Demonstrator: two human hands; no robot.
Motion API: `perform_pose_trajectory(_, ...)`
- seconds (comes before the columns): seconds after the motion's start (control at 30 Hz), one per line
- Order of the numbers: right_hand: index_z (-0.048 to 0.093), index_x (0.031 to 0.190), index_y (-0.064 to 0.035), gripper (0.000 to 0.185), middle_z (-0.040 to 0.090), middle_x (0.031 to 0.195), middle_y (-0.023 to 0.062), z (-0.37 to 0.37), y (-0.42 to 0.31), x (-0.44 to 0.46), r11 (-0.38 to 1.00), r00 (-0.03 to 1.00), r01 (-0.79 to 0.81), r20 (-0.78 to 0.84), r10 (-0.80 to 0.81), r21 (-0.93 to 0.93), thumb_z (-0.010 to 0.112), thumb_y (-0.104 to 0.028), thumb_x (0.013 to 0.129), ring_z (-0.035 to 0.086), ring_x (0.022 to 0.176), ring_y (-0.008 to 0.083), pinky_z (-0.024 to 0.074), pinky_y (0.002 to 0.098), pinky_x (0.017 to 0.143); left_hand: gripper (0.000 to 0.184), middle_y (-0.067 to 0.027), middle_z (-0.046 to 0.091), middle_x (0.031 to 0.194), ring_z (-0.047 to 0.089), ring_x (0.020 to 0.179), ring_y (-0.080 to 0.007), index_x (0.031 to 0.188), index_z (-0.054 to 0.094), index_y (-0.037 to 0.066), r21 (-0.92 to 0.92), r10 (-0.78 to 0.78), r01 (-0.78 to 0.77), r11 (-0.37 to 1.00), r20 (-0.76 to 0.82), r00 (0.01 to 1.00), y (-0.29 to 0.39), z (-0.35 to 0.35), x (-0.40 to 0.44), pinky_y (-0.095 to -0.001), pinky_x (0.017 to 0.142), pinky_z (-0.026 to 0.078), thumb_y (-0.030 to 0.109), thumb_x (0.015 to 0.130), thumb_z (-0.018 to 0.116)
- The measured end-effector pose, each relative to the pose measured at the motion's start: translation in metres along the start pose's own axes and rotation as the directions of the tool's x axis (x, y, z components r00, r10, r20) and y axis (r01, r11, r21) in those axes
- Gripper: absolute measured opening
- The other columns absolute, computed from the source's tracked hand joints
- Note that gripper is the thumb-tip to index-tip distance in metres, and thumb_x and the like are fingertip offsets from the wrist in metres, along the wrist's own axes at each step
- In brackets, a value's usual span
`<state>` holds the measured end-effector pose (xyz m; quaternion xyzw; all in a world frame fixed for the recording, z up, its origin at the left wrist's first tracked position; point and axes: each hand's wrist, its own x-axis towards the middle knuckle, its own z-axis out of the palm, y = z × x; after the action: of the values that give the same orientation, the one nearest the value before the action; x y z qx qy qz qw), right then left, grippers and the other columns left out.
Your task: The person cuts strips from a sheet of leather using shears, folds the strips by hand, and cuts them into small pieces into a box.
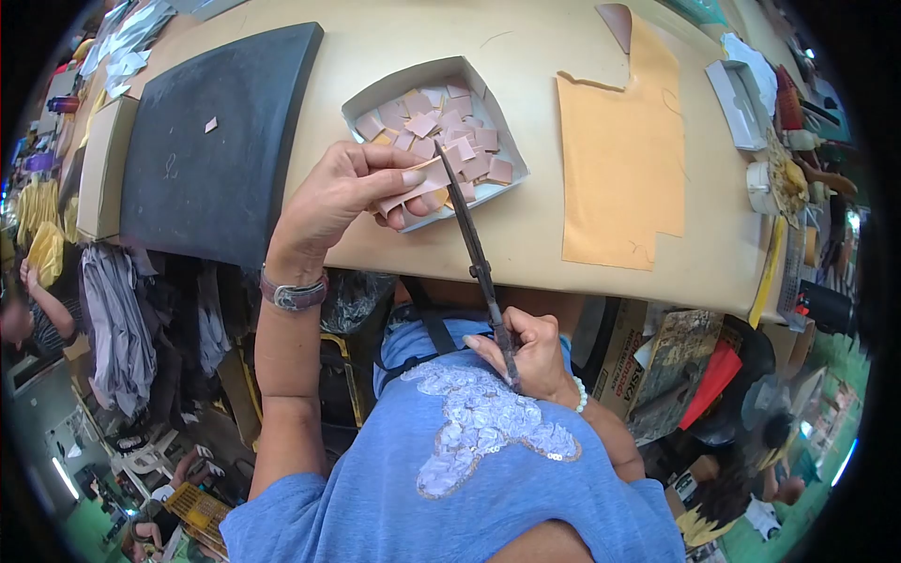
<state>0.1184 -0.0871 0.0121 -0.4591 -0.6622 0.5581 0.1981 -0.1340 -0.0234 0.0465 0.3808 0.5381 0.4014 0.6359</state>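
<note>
Between the thumb and fingers of my left hand (361, 183) is a narrow strip of pinkish leather (413, 185), held over the near left edge of a white cardboard box (511, 150). My right hand (535, 357) grips the handles of long dark scissors (477, 263) close to my body. Their blades point away from me and meet the right end of the strip; whether they are parted there I cannot make out. Inside the box lie many small square leather pieces (422, 124), pink on one face and orange on the other.
A large black board (221, 141) lies at the left, with one small leather piece (211, 124) on it. To the right is an orange leather sheet (619, 169). Beyond it stands a small white box (737, 103) near brushes and a tape roll (762, 188).
</note>
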Motion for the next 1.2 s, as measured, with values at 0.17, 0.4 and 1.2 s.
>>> perform_pose_trajectory(0.17,0.044,0.058,-0.0023,0.041,0.038,0.045,0.0030,0.002,0.003,-0.003,0.999,0.999,-0.029,0.022,0.028,0.041,0.081,-0.022,0.064,0.034,0.043,0.0069,0.0281,0.0247,0.038,0.027,-0.0080,0.064,0.069,0.055,0.050,-0.0055,0.101,0.060,-0.007,0.017,0.000,0.001,1.000,-0.079,0.997,0.000,-0.005,-0.005,-0.0151,0.047,0.043,0.014,0.084,0.057)
perform_pose_trajectory(0.4,0.046,0.063,-0.0023,0.050,0.040,0.052,0.0025,-0.002,0.011,-0.008,0.990,0.986,0.002,0.168,-0.026,0.144,0.085,-0.032,0.056,0.036,0.048,0.0078,0.0313,0.0255,0.042,0.035,-0.0061,0.063,0.072,0.054,0.053,-0.0038,0.112,0.054,-0.003,0.075,0.070,-0.063,0.995,-0.093,0.993,0.002,-0.002,-0.007,-0.0144,0.049,0.041,0.018,0.084,0.059)
perform_pose_trajectory(1.2,0.043,0.061,-0.0035,0.052,0.038,0.052,0.0026,0.004,0.010,-0.006,0.992,0.991,0.007,0.131,-0.024,0.129,0.086,-0.033,0.052,0.036,0.048,0.0102,0.0314,0.0265,0.043,0.026,-0.0078,0.064,0.066,0.055,0.050,-0.0056,0.084,0.064,-0.004,0.134,-0.026,0.036,0.990,-0.070,0.997,-0.002,0.000,-0.011,-0.0158,0.047,0.045,0.021,0.077,0.067)
